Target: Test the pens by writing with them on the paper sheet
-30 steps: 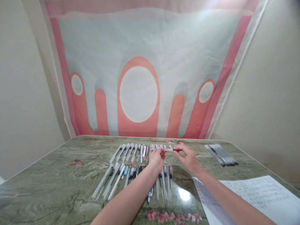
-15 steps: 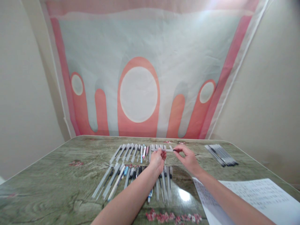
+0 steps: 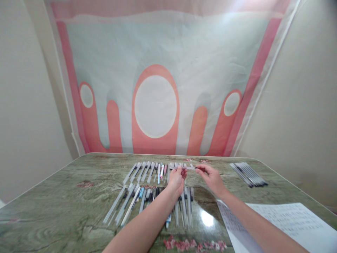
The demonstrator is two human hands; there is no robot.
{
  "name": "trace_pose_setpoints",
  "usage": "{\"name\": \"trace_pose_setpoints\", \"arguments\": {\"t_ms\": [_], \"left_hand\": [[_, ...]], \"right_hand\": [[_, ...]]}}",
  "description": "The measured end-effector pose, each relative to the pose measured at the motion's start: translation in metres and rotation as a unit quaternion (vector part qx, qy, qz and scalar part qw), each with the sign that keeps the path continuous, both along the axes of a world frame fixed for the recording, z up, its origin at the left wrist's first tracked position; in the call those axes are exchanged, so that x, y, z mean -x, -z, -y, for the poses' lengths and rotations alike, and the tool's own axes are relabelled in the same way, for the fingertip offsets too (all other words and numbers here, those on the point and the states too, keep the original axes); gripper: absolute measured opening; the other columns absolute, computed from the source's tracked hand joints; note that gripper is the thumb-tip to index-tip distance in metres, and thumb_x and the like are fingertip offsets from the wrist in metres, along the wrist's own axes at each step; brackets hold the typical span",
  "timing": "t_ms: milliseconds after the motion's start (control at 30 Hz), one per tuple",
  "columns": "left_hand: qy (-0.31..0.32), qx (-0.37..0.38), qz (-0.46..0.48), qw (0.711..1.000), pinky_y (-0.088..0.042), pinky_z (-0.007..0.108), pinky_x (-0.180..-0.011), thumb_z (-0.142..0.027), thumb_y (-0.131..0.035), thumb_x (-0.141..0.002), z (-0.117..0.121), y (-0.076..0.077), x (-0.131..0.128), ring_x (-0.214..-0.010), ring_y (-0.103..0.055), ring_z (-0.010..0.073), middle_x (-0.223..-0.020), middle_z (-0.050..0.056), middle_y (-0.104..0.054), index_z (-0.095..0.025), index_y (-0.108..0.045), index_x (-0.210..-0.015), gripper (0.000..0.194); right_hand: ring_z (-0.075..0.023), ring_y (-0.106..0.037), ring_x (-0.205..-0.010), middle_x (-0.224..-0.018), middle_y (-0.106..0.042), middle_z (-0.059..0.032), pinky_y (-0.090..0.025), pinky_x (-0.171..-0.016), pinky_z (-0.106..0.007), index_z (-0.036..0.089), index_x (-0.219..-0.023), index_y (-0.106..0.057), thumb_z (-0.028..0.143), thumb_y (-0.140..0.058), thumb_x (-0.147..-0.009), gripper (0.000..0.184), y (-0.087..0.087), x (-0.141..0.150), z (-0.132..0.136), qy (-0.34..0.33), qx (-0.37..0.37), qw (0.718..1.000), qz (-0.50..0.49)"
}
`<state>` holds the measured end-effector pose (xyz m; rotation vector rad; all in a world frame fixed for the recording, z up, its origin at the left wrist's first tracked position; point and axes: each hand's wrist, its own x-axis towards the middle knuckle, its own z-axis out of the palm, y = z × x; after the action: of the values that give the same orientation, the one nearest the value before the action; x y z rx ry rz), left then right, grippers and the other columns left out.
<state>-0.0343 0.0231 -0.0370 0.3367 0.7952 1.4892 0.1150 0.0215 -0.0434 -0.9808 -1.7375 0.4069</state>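
Note:
My left hand [image 3: 177, 180] is closed around the body of a clear pen [image 3: 190, 168], which it holds level above the table. At the pen's right end, the thumb and fingers of my right hand [image 3: 212, 179] pinch the dark tip. Behind and beside my left hand lies a far row of pens and caps [image 3: 144, 172], mostly clear, with a few light blue and pink ones. A nearer row of pens [image 3: 123, 203] runs beneath my left forearm, which hides part of it.
A bundle of slim pens or refills with dark ends [image 3: 248, 174] lies at the right. Handwritten paper sheets [image 3: 295, 221] cover the front right, partly under my right forearm. The wood-patterned table [image 3: 52, 196] meets a patterned cloth [image 3: 155, 105] at the back.
Both hands stay almost in place. The fingers of my right hand shift slightly at the pen's dark end.

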Motion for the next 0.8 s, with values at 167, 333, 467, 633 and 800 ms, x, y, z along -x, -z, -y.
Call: {"name": "trace_pose_setpoints", "arguments": {"t_ms": [167,333,467,633,800], "left_hand": [[-0.006,-0.007,0.002,1.000,-0.043,0.018,-0.055,-0.015,-0.048,-0.082,0.001,-0.001,0.000,-0.054,-0.054,0.0070,-0.066,0.004,-0.058,-0.013,-0.049,-0.073,0.009],[-0.009,-0.017,-0.012,1.000,-0.042,0.018,-0.057,-0.017,-0.049,-0.081,0.000,0.002,0.000,-0.055,-0.054,0.0068,-0.066,0.003,-0.058,-0.013,-0.048,-0.071,0.011],[-0.009,-0.043,-0.033,0.998,-0.043,0.019,-0.059,-0.017,-0.048,-0.082,-0.002,0.007,0.000,-0.057,-0.054,0.0072,-0.069,0.004,-0.059,-0.014,-0.048,-0.072,0.010],[-0.022,-0.062,-0.056,0.996,-0.042,0.019,-0.061,-0.018,-0.052,-0.079,-0.003,0.012,-0.002,-0.058,-0.055,0.0076,-0.069,0.003,-0.059,-0.014,-0.049,-0.073,0.008],[-0.030,-0.071,-0.068,0.995,-0.043,0.021,-0.064,-0.021,-0.055,-0.078,-0.003,0.015,-0.003,-0.059,-0.055,0.0081,-0.069,0.003,-0.060,-0.013,-0.049,-0.074,0.010]], "right_hand": [[-0.0184,-0.061,-0.077,-0.084,-0.066,-0.0054,-0.049,-0.069,-0.032,0.019,-0.090,-0.063,0.037,-0.051,-0.079,0.024,0.000,0.001,0.001,0.007,-0.018,1.000,0.004],[-0.0185,-0.059,-0.082,-0.086,-0.064,-0.0046,-0.046,-0.077,-0.033,0.021,-0.087,-0.063,0.033,-0.050,-0.081,0.018,-0.001,0.001,0.004,0.017,-0.079,0.995,0.051],[-0.0188,-0.058,-0.082,-0.085,-0.063,-0.0051,-0.046,-0.076,-0.033,0.021,-0.088,-0.061,0.034,-0.047,-0.083,0.020,0.000,0.000,0.004,0.021,-0.086,0.993,0.075],[-0.0187,-0.057,-0.079,-0.083,-0.061,-0.0052,-0.046,-0.072,-0.032,0.021,-0.088,-0.058,0.035,-0.043,-0.084,0.021,0.003,0.000,0.003,0.020,-0.080,0.993,0.086],[-0.0183,-0.056,-0.077,-0.080,-0.060,-0.0052,-0.044,-0.070,-0.030,0.020,-0.085,-0.057,0.036,-0.041,-0.085,0.023,0.005,0.000,0.004,0.033,-0.078,0.992,0.093]]}}
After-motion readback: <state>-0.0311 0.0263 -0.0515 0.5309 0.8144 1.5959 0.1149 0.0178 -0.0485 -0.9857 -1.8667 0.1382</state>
